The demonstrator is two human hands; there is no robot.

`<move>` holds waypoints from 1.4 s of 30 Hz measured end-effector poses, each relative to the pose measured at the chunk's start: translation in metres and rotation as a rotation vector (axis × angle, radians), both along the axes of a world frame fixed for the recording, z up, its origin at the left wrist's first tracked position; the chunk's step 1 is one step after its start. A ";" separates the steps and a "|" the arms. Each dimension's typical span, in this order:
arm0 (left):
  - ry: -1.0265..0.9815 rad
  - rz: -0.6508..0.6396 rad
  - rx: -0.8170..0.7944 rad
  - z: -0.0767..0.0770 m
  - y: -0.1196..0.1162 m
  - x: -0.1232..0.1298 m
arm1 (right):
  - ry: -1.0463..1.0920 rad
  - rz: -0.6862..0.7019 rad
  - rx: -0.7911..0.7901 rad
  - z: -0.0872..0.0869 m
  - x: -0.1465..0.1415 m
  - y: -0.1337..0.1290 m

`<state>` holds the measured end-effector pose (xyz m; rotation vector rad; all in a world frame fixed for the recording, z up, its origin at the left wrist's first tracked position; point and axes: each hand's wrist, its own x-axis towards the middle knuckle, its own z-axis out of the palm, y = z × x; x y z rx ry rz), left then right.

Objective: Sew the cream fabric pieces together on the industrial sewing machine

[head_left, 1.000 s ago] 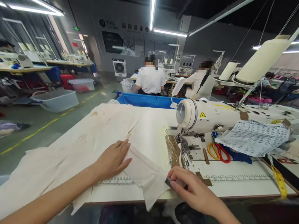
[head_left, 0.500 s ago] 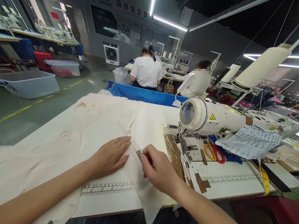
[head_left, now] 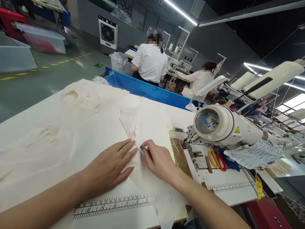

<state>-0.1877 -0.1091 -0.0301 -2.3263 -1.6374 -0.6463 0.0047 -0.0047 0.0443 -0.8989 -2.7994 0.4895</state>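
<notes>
Cream fabric [head_left: 90,98] lies in loose folds over the white sewing table [head_left: 107,218]. My left hand [head_left: 111,163] rests palm down on the fabric, fingers extended and holding nothing. Just right of its fingertips, my right hand [head_left: 158,159] pinches a small metal piece [head_left: 142,147] against a narrow seam or fold of the cloth. What the piece is, I cannot make out. A strip of fabric hangs over the front edge below my right hand. Printed ruler marks [head_left: 114,205] show in front of my left hand.
To the right stands a sewing machine [head_left: 214,122], with scissors [head_left: 218,160], a wooden-handled tool [head_left: 209,164] and a written sheet [head_left: 254,154] near it. A yellow tape measure [head_left: 259,187] hangs there. Beyond the table are a blue cloth bin [head_left: 152,92] and two seated people.
The view has tilted and shifted to the right. My right hand and the metal piece have moved slightly up along the fabric, closer to my left fingertips. My left hand stays flat.
</notes>
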 end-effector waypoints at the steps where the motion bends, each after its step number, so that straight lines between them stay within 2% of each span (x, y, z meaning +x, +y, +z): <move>1: 0.003 -0.001 0.017 -0.001 0.000 0.000 | -0.021 -0.006 0.010 -0.001 -0.006 0.001; 5: 0.025 -0.001 0.081 -0.003 0.001 0.000 | -0.043 -0.014 0.024 -0.011 -0.018 0.006; 9: 0.057 0.018 0.067 -0.001 0.002 0.002 | -0.034 -0.003 0.041 -0.016 -0.018 0.009; 24: 0.116 0.006 0.117 0.006 0.001 0.003 | -0.093 0.011 0.076 -0.015 -0.022 0.008; 35: 0.158 -0.006 0.152 0.016 0.001 0.007 | -0.083 0.033 0.035 -0.007 0.012 0.002; 42: 0.106 -0.072 0.116 0.016 0.001 0.005 | -0.047 0.002 0.016 -0.014 0.009 0.000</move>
